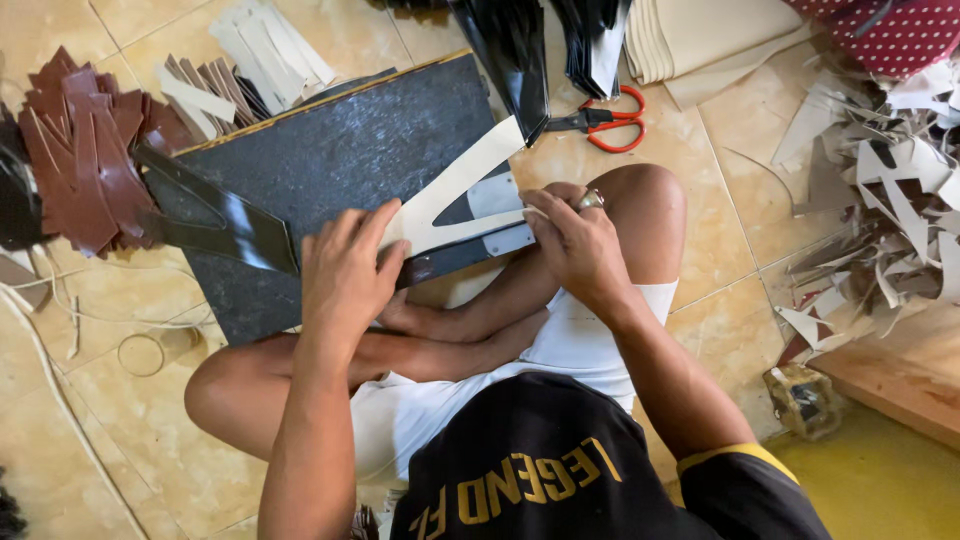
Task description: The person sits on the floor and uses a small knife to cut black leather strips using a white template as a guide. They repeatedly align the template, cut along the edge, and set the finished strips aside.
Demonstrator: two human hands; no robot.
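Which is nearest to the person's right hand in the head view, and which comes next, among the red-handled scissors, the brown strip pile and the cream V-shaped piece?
From the right hand:
1. Cream V-shaped piece, touching its fingertips.
2. Red-handled scissors, on the floor just above.
3. Brown strip pile, far left.

cam: head-worn | faces straight down | close over lap, board | single view

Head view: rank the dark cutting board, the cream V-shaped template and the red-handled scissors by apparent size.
1. Dark cutting board, clearly largest.
2. Cream V-shaped template.
3. Red-handled scissors, smallest, though they lie farther from the camera.
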